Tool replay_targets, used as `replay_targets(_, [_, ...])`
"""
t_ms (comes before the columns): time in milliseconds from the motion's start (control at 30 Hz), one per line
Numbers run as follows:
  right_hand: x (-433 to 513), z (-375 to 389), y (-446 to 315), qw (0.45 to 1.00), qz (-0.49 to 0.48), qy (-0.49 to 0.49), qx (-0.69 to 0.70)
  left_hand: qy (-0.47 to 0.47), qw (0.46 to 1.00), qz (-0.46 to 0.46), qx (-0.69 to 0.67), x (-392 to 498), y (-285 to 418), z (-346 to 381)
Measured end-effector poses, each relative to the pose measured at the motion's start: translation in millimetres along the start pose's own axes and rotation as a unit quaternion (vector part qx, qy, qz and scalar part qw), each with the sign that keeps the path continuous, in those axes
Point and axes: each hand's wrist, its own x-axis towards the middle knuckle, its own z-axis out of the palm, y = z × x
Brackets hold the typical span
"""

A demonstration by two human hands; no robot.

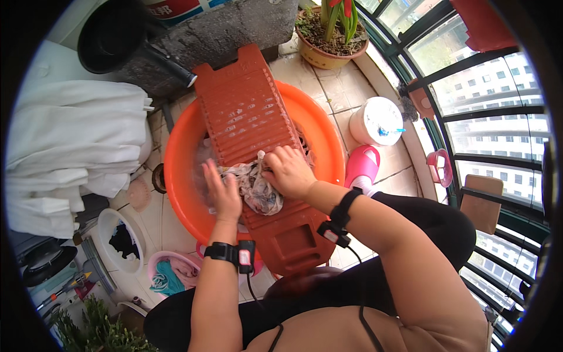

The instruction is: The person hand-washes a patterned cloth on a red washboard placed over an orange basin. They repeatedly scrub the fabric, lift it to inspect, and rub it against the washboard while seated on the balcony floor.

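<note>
A red-brown plastic washboard (pixel 246 110) leans across a round orange basin (pixel 327 145), its lower end towards my lap. On its ridges lies a bunched, wet patterned cloth (pixel 259 193). My right hand (pixel 290 171) grips the upper right part of this cloth, the fingers curled around a fold. My left hand (pixel 224 193) is at the cloth's left side over the basin, its fingers apart and pointing away from me. It holds nothing that I can see. Water and some dark fabric show inside the basin, partly hidden by the board.
A white bucket (pixel 374 123) and a potted plant (pixel 332 39) stand at the right. Left are a white tub (pixel 105 233) with dark cloth and a pink basin (pixel 158 259) with towels. A black dipper (pixel 110 39) juts in at upper left, above hanging white fabric (pixel 79 132).
</note>
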Motion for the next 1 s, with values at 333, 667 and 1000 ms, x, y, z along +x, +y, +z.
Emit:
replay_targets(333, [42, -58, -18, 0.901, 0.09, -0.005, 0.425, -0.007, 0.981, 0.014, -0.195, 6, 35, -63])
replay_targets(667, [-48, -26, -49, 0.959, 0.076, 0.248, 0.113, -0.037, 0.975, 0.215, 0.033, -93, 109, -9])
replay_targets(1000, [62, 2, -3, 0.978, 0.115, 0.164, -0.065, 0.028, 0.975, 0.133, 0.178, 36, 95, 33])
